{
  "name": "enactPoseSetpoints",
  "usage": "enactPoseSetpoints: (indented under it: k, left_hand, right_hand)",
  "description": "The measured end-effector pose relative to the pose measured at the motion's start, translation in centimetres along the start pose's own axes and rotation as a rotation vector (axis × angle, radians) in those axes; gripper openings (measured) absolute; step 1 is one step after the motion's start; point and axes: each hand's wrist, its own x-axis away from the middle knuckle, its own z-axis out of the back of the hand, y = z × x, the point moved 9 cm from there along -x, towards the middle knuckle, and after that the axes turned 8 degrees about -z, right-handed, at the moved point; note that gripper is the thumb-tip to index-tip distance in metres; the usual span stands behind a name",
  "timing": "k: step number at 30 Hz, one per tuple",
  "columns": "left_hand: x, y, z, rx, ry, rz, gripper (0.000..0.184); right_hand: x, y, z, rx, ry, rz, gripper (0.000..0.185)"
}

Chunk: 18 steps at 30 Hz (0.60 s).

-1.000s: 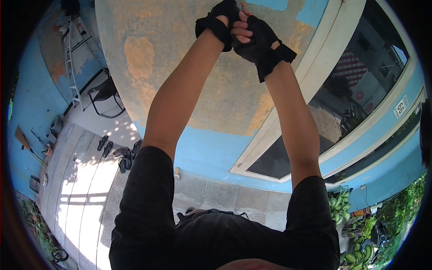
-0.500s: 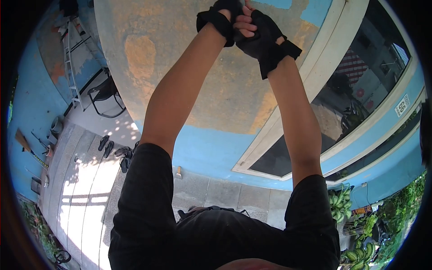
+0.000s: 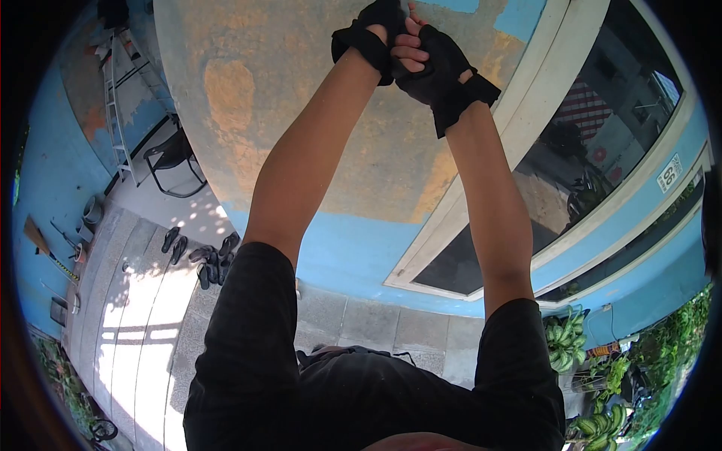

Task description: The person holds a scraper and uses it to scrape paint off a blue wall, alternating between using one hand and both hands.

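Both my hands are raised against the wall (image 3: 331, 150), where blue paint gives way to bare grey and orange patches. My left hand (image 3: 382, 26), in a black fingerless glove, looks closed at the top edge of the view; its fingers are mostly hidden. Pressed up beside it is my right hand (image 3: 436, 64), gloved the same way, with its bare fingertips curled in. Whatever the two hands grip is covered by the gloves and cut off by the frame edge.
A white-framed window (image 3: 519, 143) borders the wall on the right. Potted plants (image 3: 565, 338) stand below it. At left are a stepladder (image 3: 120, 105) with a person partly visible near its top, a black chair (image 3: 174, 158), several sandals (image 3: 214, 259) and a broom (image 3: 37, 237).
My hands have shifted slightly down, staying together, and my left elbow has moved a little right. My left sleeve now covers most of the brush-like tool on the floor.
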Motion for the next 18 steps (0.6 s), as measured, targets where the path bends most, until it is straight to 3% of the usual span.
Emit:
enactPoseSetpoints:
  k: [8,11,12,15,17,18]
  left_hand:
    - [-0.4,-1.0,-1.0,0.015,-0.015,0.012,0.043]
    - [0.2,-2.9,-0.9,0.131,-0.088,0.146,0.044]
    - [-0.2,-2.7,0.5,0.063,0.075,0.027,0.044]
    - [-0.4,-1.1,-0.3,-0.028,0.04,0.033,0.044]
    - [0.2,-2.0,-1.1,0.045,-0.001,0.066,0.045]
    - [0.9,-2.0,-0.5,-0.062,0.207,-0.007,0.046]
  right_hand:
    - [0.1,-1.3,0.7,0.039,0.027,-0.02,0.011]
    - [0.9,-0.8,0.6,0.006,-0.011,-0.051,0.01]
    - [1.4,-0.5,0.8,0.027,-0.012,-0.053,0.012]
    - [0.6,-1.2,0.7,0.062,0.019,-0.041,0.02]
    - [0.6,-1.0,1.0,0.018,0.038,-0.06,0.009]
    - [1.2,-0.7,1.6,0.008,0.049,-0.064,0.009]
